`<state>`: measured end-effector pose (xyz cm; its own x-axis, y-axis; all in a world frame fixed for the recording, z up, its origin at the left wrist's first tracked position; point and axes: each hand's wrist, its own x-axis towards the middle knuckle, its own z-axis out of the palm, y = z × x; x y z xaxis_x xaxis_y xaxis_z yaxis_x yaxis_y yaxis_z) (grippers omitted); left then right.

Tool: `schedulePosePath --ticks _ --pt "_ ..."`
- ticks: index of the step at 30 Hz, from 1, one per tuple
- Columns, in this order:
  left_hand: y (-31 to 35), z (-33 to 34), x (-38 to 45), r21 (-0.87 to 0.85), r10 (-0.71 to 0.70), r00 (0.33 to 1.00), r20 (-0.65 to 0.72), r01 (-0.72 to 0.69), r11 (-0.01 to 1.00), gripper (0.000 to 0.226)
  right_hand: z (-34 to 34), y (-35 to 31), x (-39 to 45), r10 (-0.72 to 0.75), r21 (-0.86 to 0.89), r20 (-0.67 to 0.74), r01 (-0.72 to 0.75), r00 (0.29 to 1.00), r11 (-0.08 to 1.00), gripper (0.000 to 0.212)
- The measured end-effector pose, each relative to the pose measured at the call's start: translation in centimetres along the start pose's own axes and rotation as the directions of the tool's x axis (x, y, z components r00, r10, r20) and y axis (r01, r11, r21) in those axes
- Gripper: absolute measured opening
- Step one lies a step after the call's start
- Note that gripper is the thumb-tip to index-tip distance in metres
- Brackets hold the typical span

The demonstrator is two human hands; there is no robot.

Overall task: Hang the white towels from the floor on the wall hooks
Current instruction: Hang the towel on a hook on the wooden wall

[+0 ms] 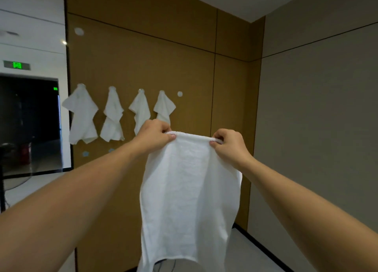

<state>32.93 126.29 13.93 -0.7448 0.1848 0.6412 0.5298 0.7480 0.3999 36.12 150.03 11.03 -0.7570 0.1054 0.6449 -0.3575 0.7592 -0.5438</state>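
Both hands up: left hand and right hand each pinch the white towel by its top edge, dead centre. Free hook at twelve o'clock; a flat edge may slide off it.

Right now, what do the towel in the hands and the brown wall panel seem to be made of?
The held towel: soft white woven cloth, probably cotton, since it wrinkles and hangs limp. The brown wall panel: smooth and matte with thin dark seams, perhaps laminate or painted board; the exact material cannot be told.

The brown wall carries a row of hooks; four white towels hang there; one hook bare.
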Motion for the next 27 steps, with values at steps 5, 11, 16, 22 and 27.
schedulePosePath --ticks 5,11,16,22,27 --pt "-5.0 3.1 8.4 -0.037 0.031 0.999 0.013 -0.030 0.999 0.022 4.9 3.1 9.3 -0.011 -0.021 0.009 0.011 1.000 1.000 0.006" --pt "-8.6 9.6 17.1 -0.085 0.026 1.000 0.008 -0.025 0.996 0.011 9.5 9.6 17.9 -0.060 -0.044 -0.027 0.059 0.998 0.997 0.004" --pt "-9.9 15.8 23.8 -0.071 0.029 0.997 -0.066 -0.034 0.997 0.009 12.0 16.3 25.8 -0.136 -0.058 -0.079 0.132 0.988 0.990 0.002" --pt "-9.8 22.7 33.0 -0.031 0.013 0.985 -0.174 -0.019 0.999 0.007 13.4 23.8 36.4 -0.228 -0.038 -0.034 0.227 0.973 0.973 0.006" --pt "-9.4 26.5 40.8 0.025 0.014 0.970 -0.244 -0.009 1.000 0.008 13.1 28.3 44.9 -0.345 -0.190 -0.005 0.338 0.938 0.922 0.008"
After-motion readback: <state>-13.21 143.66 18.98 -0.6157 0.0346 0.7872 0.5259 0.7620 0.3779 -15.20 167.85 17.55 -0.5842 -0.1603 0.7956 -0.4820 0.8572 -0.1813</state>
